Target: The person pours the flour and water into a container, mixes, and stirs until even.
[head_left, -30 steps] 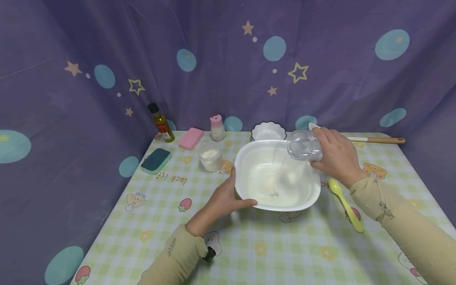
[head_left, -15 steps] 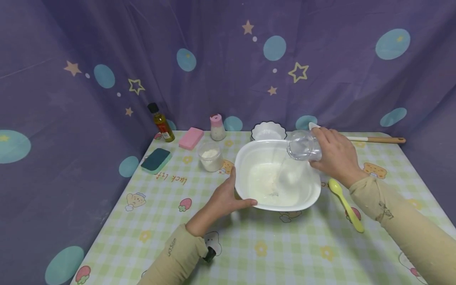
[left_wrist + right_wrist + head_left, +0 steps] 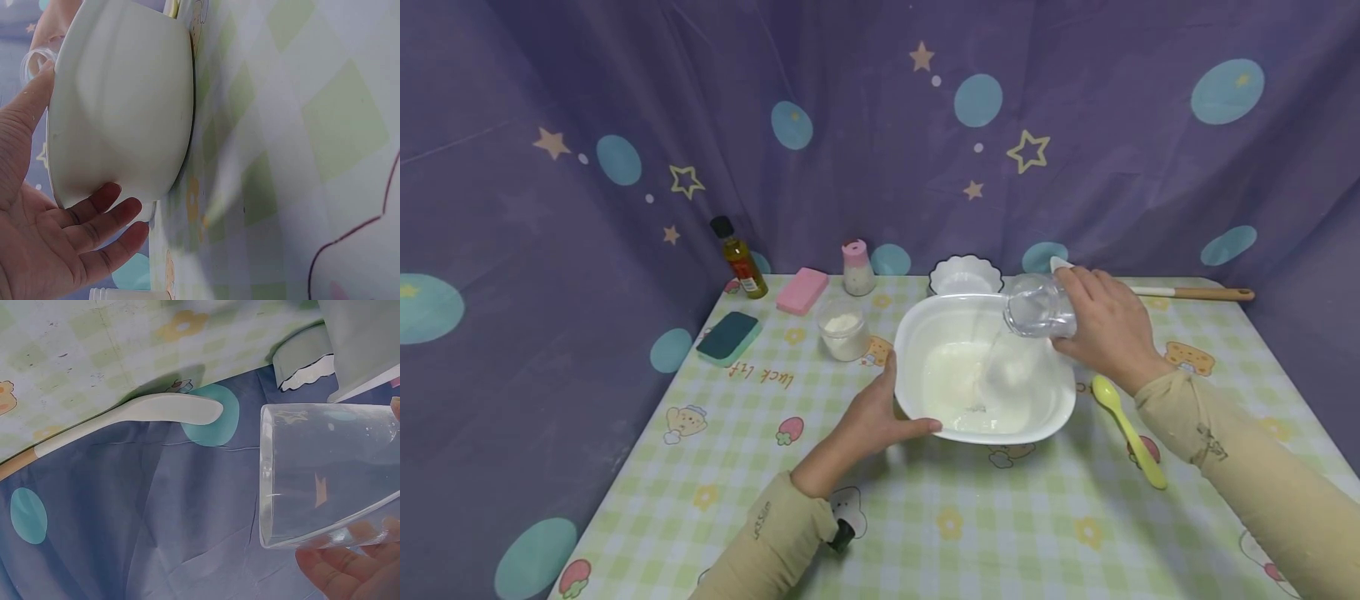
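Observation:
A white basin (image 3: 917,371) stands on the checked cloth, with whitish liquid (image 3: 958,379) in its bottom. My left hand (image 3: 872,417) holds its near left corner, thumb on the rim and fingers against the outer wall, as the left wrist view (image 3: 69,237) also shows. Over the basin's right side, my right hand (image 3: 1108,321) grips a clear cup (image 3: 1037,307) tipped on its side, mouth toward the basin. A clear stream runs from the cup into the liquid. In the right wrist view the cup's flat base (image 3: 267,478) faces left and fingertips (image 3: 325,565) wrap its side.
Right of the basin lies a yellow spoon (image 3: 1127,429); behind are a scalloped bowl (image 3: 966,273) and a wooden-handled white spatula (image 3: 1210,294). To the left stand a jar of white powder (image 3: 844,336), a pink-topped shaker (image 3: 857,271), a pink sponge (image 3: 802,292), a green sponge (image 3: 728,339) and an oil bottle (image 3: 743,267).
Both hands, the cup and the basin stay almost in place. The stream keeps running, and the liquid's surface ripples differently and looks milkier than a second ago.

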{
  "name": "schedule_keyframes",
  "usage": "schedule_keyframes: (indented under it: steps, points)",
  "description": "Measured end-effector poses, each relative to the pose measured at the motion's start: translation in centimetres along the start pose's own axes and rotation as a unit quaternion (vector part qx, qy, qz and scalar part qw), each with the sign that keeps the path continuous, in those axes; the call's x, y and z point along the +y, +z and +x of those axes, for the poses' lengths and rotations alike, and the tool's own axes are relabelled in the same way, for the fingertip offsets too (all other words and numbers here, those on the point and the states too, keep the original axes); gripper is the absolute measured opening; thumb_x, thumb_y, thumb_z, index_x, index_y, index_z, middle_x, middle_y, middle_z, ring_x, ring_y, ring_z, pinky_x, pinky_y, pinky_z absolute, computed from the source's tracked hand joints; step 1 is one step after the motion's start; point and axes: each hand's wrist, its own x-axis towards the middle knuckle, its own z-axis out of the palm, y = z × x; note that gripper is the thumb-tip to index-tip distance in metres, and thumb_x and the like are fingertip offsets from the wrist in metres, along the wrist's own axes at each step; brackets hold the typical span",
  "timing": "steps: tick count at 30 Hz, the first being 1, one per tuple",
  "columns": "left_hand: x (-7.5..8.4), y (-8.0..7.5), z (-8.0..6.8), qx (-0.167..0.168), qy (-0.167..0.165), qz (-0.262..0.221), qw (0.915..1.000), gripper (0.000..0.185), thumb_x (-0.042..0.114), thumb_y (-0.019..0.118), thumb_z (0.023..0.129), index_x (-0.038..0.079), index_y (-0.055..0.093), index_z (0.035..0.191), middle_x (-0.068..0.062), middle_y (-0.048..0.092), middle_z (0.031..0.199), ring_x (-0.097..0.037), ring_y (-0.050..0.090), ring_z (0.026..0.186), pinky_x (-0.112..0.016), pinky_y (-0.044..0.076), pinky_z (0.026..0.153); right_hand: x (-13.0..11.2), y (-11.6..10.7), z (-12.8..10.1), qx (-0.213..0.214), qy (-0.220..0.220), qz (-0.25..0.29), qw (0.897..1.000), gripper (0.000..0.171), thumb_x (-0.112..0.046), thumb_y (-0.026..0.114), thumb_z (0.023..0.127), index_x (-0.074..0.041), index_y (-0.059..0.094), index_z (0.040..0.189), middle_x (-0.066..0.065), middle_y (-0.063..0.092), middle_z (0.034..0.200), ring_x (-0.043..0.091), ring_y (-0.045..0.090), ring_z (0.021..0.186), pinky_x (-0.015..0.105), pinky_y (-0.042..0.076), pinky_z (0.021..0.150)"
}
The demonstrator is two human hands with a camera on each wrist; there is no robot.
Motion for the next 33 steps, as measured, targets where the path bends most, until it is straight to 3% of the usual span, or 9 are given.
schedule_keyframes:
  steps: [25, 33]
  points:
    - [-0.02, -0.09, -0.08, 0.0, 0.001, 0.002, 1.0, 0.128, 0.051, 0.084, 0.071, 0.017, -0.004, 0.157, -0.008, 0.021, 0.16, -0.026, 0.03, 0.141, -0.048, 0.031, 0.111, 0.19, 0.13, 0.09, 0.011, -0.015, -0.003, 1.0, 0.094, -0.019, 0.09, 0.049, 0.002, 0.048, 0.13, 0.024, 0.057, 0.116, 0.044, 0.055, 0.096, 0.054, 0.047, 0.086]
    - [0.17, -0.12, -0.08, 0.003, -0.001, 0.005, 1.0, 0.127, 0.049, 0.084, 0.071, 0.012, 0.0, 0.158, -0.011, 0.025, 0.158, -0.029, 0.034, 0.139, -0.05, 0.033, 0.109, 0.12, -0.15, 0.16, -0.013, 0.024, 0.021, 0.999, 0.092, -0.016, 0.089, 0.051, 0.0, 0.046, 0.131, 0.023, 0.056, 0.116, 0.043, 0.055, 0.098, 0.054, 0.047, 0.082]
